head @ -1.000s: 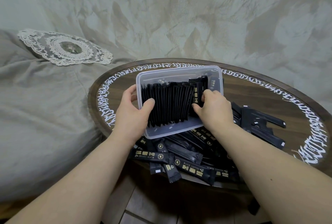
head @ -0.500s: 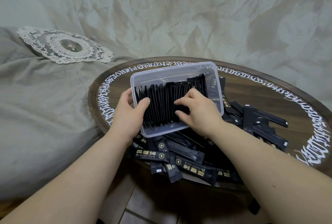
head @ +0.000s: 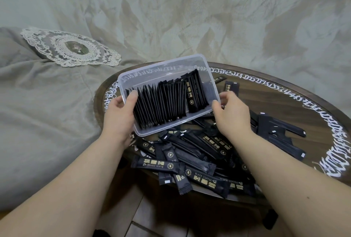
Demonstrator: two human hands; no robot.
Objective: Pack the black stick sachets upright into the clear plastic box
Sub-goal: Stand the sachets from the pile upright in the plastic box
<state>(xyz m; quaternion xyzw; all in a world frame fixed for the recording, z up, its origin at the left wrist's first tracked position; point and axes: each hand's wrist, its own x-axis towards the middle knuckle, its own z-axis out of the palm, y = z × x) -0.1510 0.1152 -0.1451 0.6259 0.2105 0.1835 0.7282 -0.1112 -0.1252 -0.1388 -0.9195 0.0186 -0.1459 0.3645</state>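
Note:
The clear plastic box [head: 161, 66] is tilted toward me above the round table. A row of black stick sachets [head: 163, 101] stands on edge inside it, leaning left; the box's right end is bare. My left hand [head: 119, 115] grips the box's left end, thumb inside against the first sachets. At the box's near right corner is my right hand [head: 230, 115], thumb touching the rim, fingers curled with nothing in them. Several loose sachets [head: 190, 162] lie piled on the table below the box.
The dark round wooden table [head: 284, 107] has white lettering around its rim. More sachets [head: 281, 134] lie to the right of my right hand. A grey bed with a lace doily [head: 70, 48] is on the left. Tiled floor shows below.
My right hand has come out of the sachet row and moved right to the box's near corner. The box has shifted up and left, and the row leans more to the left.

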